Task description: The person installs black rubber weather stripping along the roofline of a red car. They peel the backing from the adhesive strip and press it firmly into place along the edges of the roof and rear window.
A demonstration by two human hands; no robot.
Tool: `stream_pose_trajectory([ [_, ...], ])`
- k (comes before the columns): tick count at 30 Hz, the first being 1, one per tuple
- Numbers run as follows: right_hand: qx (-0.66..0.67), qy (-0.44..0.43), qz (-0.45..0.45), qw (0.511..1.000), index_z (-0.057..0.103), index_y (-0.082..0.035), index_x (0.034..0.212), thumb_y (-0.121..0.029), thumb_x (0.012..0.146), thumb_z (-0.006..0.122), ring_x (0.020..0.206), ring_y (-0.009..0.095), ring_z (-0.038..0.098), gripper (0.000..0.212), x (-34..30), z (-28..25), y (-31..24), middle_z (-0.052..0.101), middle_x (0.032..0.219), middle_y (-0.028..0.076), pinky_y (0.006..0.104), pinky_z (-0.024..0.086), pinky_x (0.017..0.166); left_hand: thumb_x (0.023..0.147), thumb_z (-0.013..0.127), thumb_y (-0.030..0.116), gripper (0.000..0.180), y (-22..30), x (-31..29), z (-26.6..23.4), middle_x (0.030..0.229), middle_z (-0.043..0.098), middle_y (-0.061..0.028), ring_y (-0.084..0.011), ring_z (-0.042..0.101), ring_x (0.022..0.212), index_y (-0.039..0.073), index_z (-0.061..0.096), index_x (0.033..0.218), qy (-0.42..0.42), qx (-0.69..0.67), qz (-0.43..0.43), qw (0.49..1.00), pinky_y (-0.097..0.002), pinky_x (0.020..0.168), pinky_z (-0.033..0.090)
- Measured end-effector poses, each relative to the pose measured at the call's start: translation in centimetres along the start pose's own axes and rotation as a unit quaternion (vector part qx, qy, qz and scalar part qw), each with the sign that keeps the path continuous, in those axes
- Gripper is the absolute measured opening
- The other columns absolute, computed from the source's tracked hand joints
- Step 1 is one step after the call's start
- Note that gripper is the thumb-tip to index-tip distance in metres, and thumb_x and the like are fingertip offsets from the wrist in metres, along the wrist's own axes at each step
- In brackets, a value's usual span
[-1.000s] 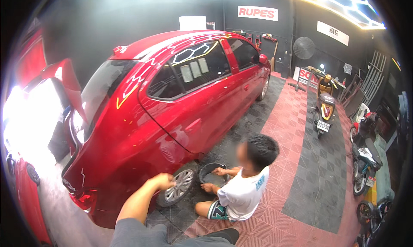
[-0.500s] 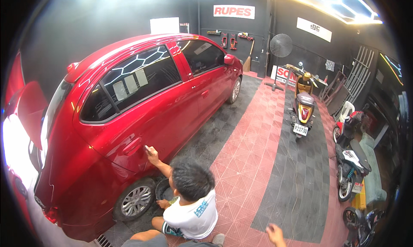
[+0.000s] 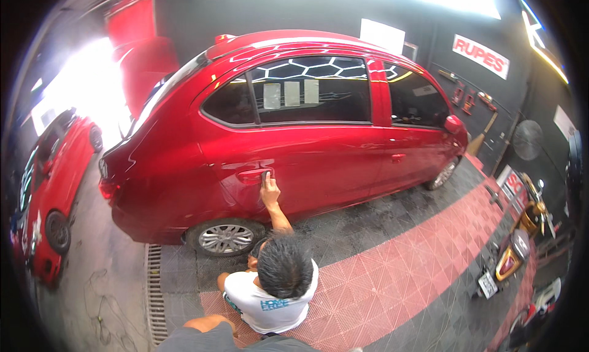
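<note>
Neither of my hands shows now; at the lower edge there are only my bare knee and grey clothing. Just ahead of me a co-worker in a white shirt crouches beside a red car. The co-worker's raised hand is at the rear door handle, with a small dark item in its fingers, too small to name. The co-worker's other hand is hidden by the body. Below the handle stands the rear wheel with its silver rim.
A floor drain grate runs beside the rear wheel. Red and grey floor tiles stretch along the car's side. Another red car stands at the left, scooters and a fan at the right.
My view has swung left, so the car sits more centrally and the other red car shows. My right hand has left the picture. The co-worker's hand stays by the rear handle.
</note>
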State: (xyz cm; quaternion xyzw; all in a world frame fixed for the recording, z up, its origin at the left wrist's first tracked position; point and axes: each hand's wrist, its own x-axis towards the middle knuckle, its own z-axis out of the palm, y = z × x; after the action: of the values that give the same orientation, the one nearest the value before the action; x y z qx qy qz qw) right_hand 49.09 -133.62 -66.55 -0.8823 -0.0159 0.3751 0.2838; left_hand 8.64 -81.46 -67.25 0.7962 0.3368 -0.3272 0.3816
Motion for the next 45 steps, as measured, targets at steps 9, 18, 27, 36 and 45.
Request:
stream_pose_trajectory([
  [9,-0.054,0.072,-0.051,0.995,0.071,0.001,0.143,-0.032,0.106,0.075,0.118,0.039,0.079,0.05,29.7,-24.3,-3.7,0.08,0.13,0.027,0.0491,0.061,0.105,0.11,0.064,0.059,0.074,10.8,1.5,12.4,0.174,0.053,-0.017,-0.0372,0.049,0.161,0.013,0.057,0.167,-0.072,-0.108,-0.121,0.984,-0.0468,0.132,0.039],
  [18,-0.111,0.008,-0.346,0.932,0.074,0.003,0.141,-0.025,0.106,0.075,0.123,0.033,0.076,0.045,44.4,-28.3,-28.7,0.079,0.134,0.023,0.0432,0.058,0.109,0.111,0.064,0.057,0.072,27.0,3.4,11.4,0.175,0.052,-0.0179,-0.0374,0.048,0.162,0.014,0.056,0.168,0.028,-0.286,-0.113,0.951,-0.0484,0.133,0.039],
  [27,-0.135,-0.286,-0.438,0.842,0.067,0.0,0.151,-0.018,0.11,0.07,0.111,0.025,0.076,0.044,44.5,-15.7,-48.1,0.08,0.123,0.019,0.0398,0.06,0.099,0.114,0.054,0.06,0.07,30.3,10.8,8.1,0.176,0.051,-0.0184,-0.0393,0.046,0.163,0.016,0.056,0.169,-0.09,-0.257,-0.22,0.937,-0.0501,0.135,0.033],
  [36,-0.226,-0.192,-0.114,0.948,0.076,0.003,0.135,-0.007,0.104,0.069,0.097,0.025,0.073,0.033,63.2,-24.6,-42.9,0.077,0.104,0.015,0.0396,0.058,0.087,0.116,0.055,0.052,0.059,32.2,23.1,-21.1,0.159,0.067,-0.0188,-0.0378,0.061,0.15,0.01,0.068,0.156,0.238,-0.312,-0.125,0.911,-0.0477,0.125,0.046],
  [45,-0.164,-0.154,-0.478,0.849,0.077,0.001,0.138,-0.02,0.107,0.074,0.124,0.035,0.073,0.038,64.0,-18.1,-74.4,0.078,0.132,0.023,0.047,0.055,0.112,0.119,0.06,0.044,0.048,35.3,25.6,-47.6,0.106,0.082,-0.0091,-0.0163,0.076,0.099,0.0,0.08,0.116,0.553,-0.593,-0.042,0.584,-0.0359,0.092,0.06],
])
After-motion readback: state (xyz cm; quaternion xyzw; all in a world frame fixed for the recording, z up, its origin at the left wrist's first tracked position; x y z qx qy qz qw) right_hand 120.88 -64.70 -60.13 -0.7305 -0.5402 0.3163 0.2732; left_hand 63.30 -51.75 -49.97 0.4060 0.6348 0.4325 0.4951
